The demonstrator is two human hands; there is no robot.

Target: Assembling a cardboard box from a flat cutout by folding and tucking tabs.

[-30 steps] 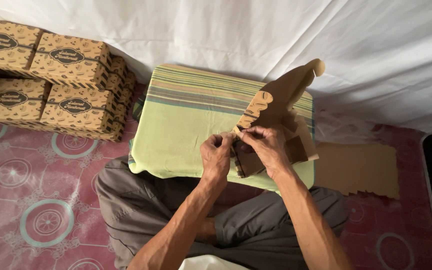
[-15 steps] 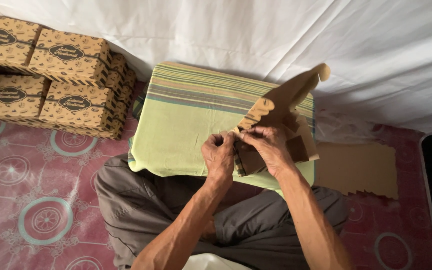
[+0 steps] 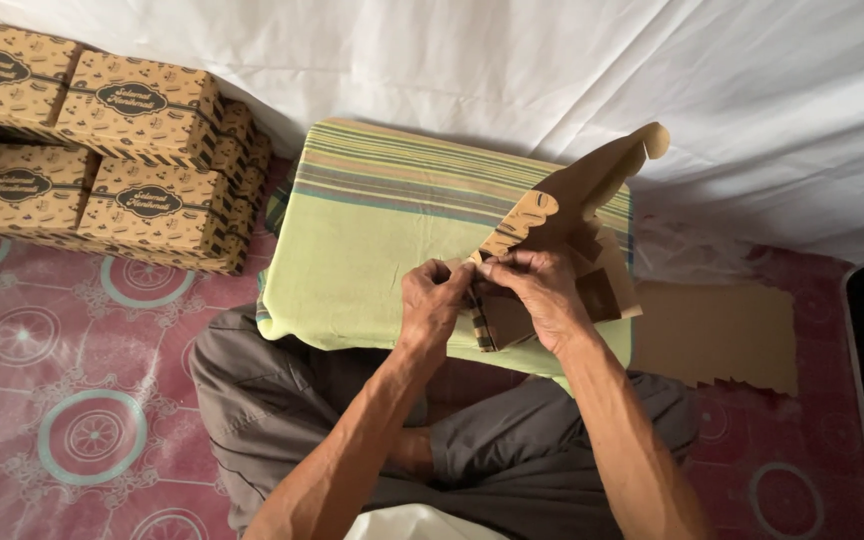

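Brown cardboard, a half-folded box blank (image 3: 562, 250), sits between a seated person's two hands in the head camera's view. The left hand (image 3: 434, 298) curls its fingers (image 3: 430, 272) inward and pinches the near edge of the blank, thumb and forefinger pressed together on a small tab. The right hand (image 3: 542, 290) lies over the body of the blank, fingertips meeting those of the left hand at the same fold and closed on the card. Up and to the right of the fingers, a long flap with a scalloped edge and a rounded tip stands tilted above the rest of the blank. Beneath both hands lies a cushion covered in pale green striped cloth (image 3: 372, 240), on which the blank rests; it sits on the person's crossed legs in grey trousers (image 3: 282, 400). Far to the left of the fingers, well apart, finished patterned brown boxes (image 3: 102, 150) with dark oval labels are stacked in rows on the floor. To the right of the fingers, just past the cushion, a flat cardboard sheet (image 3: 722, 335) with a toothed lower edge lies on the red patterned floor mat (image 3: 62, 380). Beyond the fingers, white fabric (image 3: 552, 70) hangs as a backdrop behind the cushion and the boxes.
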